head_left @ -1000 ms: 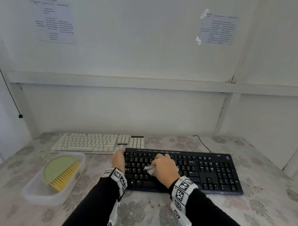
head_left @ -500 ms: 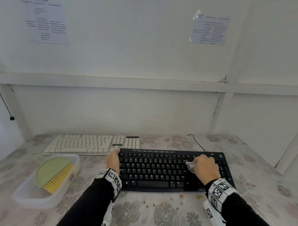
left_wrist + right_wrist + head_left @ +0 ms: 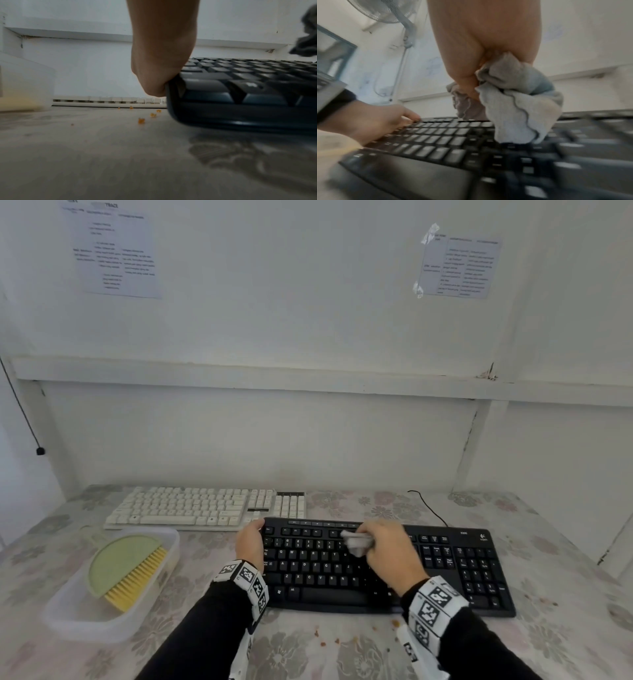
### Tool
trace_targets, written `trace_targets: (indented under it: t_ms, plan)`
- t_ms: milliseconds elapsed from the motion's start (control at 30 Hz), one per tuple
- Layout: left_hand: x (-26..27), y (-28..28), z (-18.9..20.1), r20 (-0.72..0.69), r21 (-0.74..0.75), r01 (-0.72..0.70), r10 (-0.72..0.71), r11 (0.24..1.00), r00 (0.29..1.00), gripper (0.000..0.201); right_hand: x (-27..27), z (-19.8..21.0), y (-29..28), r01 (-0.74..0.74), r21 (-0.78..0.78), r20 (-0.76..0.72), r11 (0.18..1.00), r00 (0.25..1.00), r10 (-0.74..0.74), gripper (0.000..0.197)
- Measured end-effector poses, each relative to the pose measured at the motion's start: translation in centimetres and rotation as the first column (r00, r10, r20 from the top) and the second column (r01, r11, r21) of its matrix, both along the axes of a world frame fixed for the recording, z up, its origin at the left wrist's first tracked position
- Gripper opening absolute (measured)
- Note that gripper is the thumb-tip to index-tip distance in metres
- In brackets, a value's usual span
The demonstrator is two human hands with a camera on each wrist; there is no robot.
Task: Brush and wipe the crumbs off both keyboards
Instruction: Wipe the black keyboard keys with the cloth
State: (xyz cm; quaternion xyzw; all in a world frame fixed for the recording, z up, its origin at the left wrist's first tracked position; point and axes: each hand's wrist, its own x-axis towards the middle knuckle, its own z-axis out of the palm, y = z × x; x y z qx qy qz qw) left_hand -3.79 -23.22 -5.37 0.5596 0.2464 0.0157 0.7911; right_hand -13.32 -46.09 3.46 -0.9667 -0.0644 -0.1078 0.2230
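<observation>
A black keyboard (image 3: 462, 570) lies in front of me on the flowered table, with a white keyboard (image 3: 191, 508) behind it to the left. My left hand (image 3: 251, 542) grips the black keyboard's left end (image 3: 175, 86); its fingers (image 3: 409, 115) curl over the top-left keys. My right hand (image 3: 387, 549) holds a bunched grey cloth (image 3: 356, 542) over the upper key rows near the middle. The cloth (image 3: 513, 108) hangs from the fist down onto the keys. Orange crumbs (image 3: 322, 642) lie on the table before the keyboard, and more crumbs (image 3: 141, 120) by its left end.
A clear plastic tub (image 3: 68, 611) at the left holds a green brush with yellow bristles (image 3: 133, 577). The black keyboard's cable (image 3: 428, 508) runs back toward the wall. A white wall with a ledge (image 3: 308, 378) closes off the rear of the table.
My right hand with the cloth swept right along the keyboard and has come back left to the middle upper rows. The left hand has kept its grip on the left end.
</observation>
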Motion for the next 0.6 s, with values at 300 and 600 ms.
trace_targets:
  t_ms: [300,600]
  plan:
    - [-2.3,-0.5,2.7,0.021,-0.086,0.02,-0.018,0.996,1.0,0.026,0.8,-1.7,10.9,-0.433,-0.221,-0.158,0.874,0.9,0.407,0.03]
    - [-2.8,-0.8,3.1,0.058,-0.112,0.067,-0.061,0.991,0.996,0.029,0.3,-2.2,10.4,-0.397,-0.362,-0.219,0.843,0.916,0.337,0.038]
